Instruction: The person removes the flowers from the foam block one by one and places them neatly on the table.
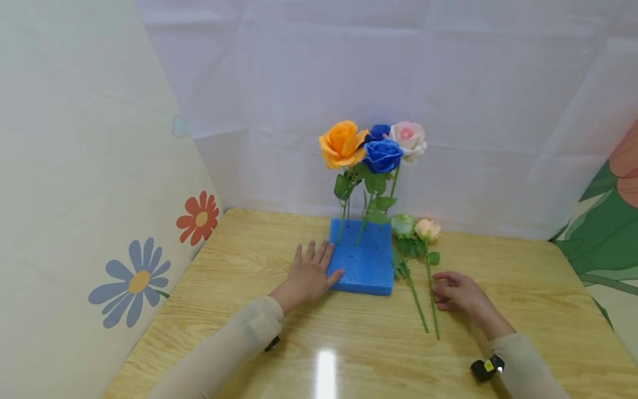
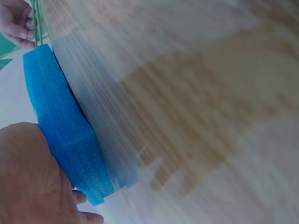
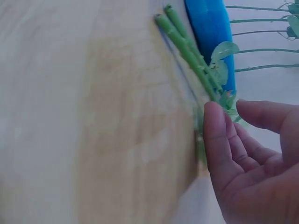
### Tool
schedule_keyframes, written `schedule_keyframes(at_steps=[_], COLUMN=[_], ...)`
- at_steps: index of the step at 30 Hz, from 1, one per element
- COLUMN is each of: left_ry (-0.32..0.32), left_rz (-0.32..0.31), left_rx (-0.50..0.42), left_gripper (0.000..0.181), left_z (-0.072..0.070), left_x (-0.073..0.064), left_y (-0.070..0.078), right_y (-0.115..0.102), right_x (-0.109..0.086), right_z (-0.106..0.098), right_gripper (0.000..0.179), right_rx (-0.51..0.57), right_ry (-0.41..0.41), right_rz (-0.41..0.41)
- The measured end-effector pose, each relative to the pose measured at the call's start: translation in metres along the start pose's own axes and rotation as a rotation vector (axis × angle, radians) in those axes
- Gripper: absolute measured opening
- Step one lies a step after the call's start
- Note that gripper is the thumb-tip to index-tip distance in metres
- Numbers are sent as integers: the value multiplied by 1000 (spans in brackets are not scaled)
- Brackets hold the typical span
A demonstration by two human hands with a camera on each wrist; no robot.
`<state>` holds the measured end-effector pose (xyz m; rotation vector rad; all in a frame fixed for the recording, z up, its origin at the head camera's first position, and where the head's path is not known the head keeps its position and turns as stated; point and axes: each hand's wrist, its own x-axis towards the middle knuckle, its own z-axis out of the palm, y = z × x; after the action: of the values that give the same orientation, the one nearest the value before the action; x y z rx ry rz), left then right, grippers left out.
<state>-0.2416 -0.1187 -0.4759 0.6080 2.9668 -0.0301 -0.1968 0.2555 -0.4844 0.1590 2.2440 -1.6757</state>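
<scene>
A blue foam block (image 1: 361,271) lies on the table, with an orange rose (image 1: 343,145), two blue roses (image 1: 382,156) and a white-pink rose (image 1: 408,139) standing in its far part. My left hand (image 1: 310,277) rests at the block's left side, fingers spread and thumb over its near-left edge. To the right of the block lie a pale green rose (image 1: 404,226) and a peach rose (image 1: 427,230), stems pointing toward me. My right hand (image 1: 459,292) is beside the peach rose's stem, fingers loosely bent; in the right wrist view thumb and forefinger are apart, fingertips right by the stems (image 3: 189,56).
The wooden table (image 1: 239,255) meets a white cloth backdrop (image 1: 299,100) behind the flowers. A wall with painted flowers (image 1: 138,281) runs along the left side, and another flower-patterned panel (image 1: 610,238) borders the right. Small holes show in the block's top.
</scene>
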Motion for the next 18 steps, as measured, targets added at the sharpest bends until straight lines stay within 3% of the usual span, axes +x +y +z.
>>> schedule_keyframes(at_steps=[18], left_ry=[-15], left_rz=[-15], left_rx=[18], left_gripper=[82], left_z=[0], left_x=[1], left_y=[1], right_y=[-34], right_x=[4], right_z=[-7], right_gripper=[52], right_rx=[-47], right_ry=[-15], right_rz=[-145])
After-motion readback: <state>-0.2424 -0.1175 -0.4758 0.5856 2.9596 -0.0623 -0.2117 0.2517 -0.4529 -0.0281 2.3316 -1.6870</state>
